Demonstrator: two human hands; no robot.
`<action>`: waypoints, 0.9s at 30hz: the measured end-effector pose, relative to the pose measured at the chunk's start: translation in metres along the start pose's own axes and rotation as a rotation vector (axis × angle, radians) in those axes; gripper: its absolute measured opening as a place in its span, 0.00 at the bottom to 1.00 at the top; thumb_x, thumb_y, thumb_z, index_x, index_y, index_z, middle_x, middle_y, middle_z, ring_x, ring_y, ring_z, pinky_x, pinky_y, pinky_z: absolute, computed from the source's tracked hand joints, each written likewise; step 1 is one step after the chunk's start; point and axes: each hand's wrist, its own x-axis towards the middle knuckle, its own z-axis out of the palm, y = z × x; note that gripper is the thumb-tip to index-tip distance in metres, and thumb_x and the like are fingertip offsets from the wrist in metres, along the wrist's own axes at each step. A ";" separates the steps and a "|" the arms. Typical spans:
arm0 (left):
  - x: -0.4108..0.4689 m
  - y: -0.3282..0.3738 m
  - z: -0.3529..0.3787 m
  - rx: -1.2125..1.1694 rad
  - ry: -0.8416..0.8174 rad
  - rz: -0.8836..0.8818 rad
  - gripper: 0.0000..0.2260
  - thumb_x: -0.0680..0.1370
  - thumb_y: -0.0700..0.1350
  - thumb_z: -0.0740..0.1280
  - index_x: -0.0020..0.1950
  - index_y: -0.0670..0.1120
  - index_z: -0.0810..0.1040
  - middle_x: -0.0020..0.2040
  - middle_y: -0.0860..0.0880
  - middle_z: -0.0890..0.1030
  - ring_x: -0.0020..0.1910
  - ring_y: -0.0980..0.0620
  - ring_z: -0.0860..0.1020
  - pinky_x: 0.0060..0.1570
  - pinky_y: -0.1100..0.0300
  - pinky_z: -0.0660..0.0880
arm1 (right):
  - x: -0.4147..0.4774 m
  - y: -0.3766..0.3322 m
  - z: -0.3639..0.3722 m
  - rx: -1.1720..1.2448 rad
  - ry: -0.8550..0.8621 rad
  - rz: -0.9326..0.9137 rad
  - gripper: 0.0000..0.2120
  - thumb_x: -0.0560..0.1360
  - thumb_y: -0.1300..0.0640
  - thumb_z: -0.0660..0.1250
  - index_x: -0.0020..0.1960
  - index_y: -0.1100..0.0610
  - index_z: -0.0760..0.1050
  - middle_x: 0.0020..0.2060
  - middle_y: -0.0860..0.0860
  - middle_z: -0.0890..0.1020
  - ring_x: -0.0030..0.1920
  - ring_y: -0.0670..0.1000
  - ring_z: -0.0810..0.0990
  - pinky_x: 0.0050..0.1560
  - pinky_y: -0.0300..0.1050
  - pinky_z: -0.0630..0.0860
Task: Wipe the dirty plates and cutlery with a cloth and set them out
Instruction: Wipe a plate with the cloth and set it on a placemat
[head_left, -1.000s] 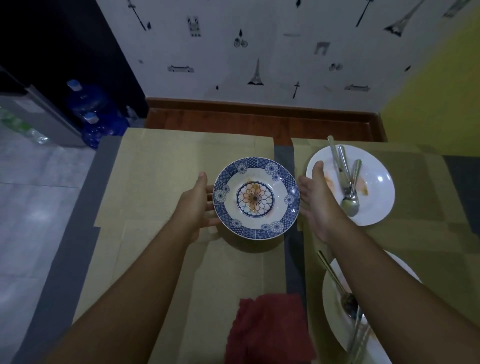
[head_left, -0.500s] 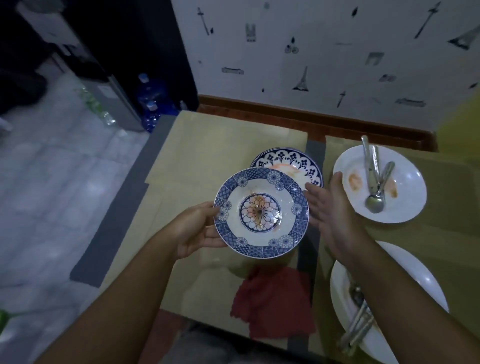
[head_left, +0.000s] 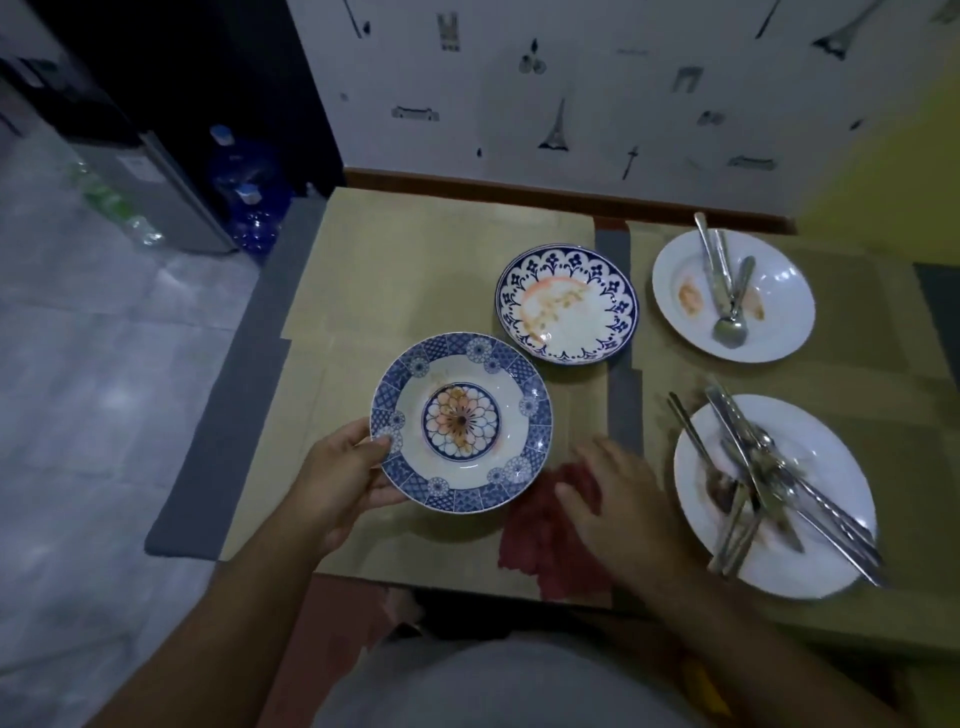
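Since half a second ago the right hand (head_left: 618, 499) has been taken off the plate (head_left: 461, 422) and lowered to the cloth (head_left: 535, 540). The plate is now carried by the left hand (head_left: 345, 480) alone and has been shifted left, so the second plate (head_left: 567, 304) is fully uncovered.

The plate is gripped at its near-left rim, thumb on top and fingers curled underneath. It is held roughly level above the table (head_left: 415, 270), with orange smears in its centre. The left forearm is stretched forward from lower left.

The right hand is spread open, palm down, over the red cloth at the near table edge. It is blurred, so contact cannot be confirmed and no grip is seen. The right forearm is angled in from lower right.

The second plate is set down behind the held one, stained orange. On the right, a spoon (head_left: 730, 327) is laid in the far white plate (head_left: 779, 291), and cutlery (head_left: 763, 478) is piled on the near white plate (head_left: 831, 467).
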 end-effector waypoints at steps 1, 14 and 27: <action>0.000 -0.005 -0.004 -0.005 0.007 -0.001 0.12 0.84 0.39 0.60 0.65 0.46 0.78 0.53 0.43 0.87 0.47 0.42 0.86 0.40 0.51 0.84 | -0.008 0.007 0.017 -0.133 -0.016 -0.018 0.29 0.75 0.37 0.60 0.73 0.48 0.67 0.72 0.50 0.69 0.71 0.54 0.66 0.69 0.52 0.67; -0.004 -0.039 -0.008 -0.043 0.010 -0.029 0.12 0.84 0.39 0.61 0.66 0.47 0.78 0.53 0.43 0.87 0.50 0.41 0.86 0.40 0.52 0.84 | -0.025 0.003 0.053 -0.315 -0.002 -0.053 0.32 0.74 0.40 0.64 0.74 0.51 0.67 0.65 0.56 0.75 0.65 0.59 0.72 0.61 0.56 0.74; -0.005 -0.039 0.001 -0.128 0.059 -0.026 0.13 0.84 0.39 0.61 0.66 0.45 0.78 0.54 0.42 0.86 0.51 0.39 0.85 0.50 0.44 0.83 | 0.002 0.002 -0.014 0.183 0.253 -0.035 0.17 0.74 0.69 0.67 0.59 0.54 0.82 0.46 0.49 0.78 0.46 0.50 0.77 0.45 0.23 0.64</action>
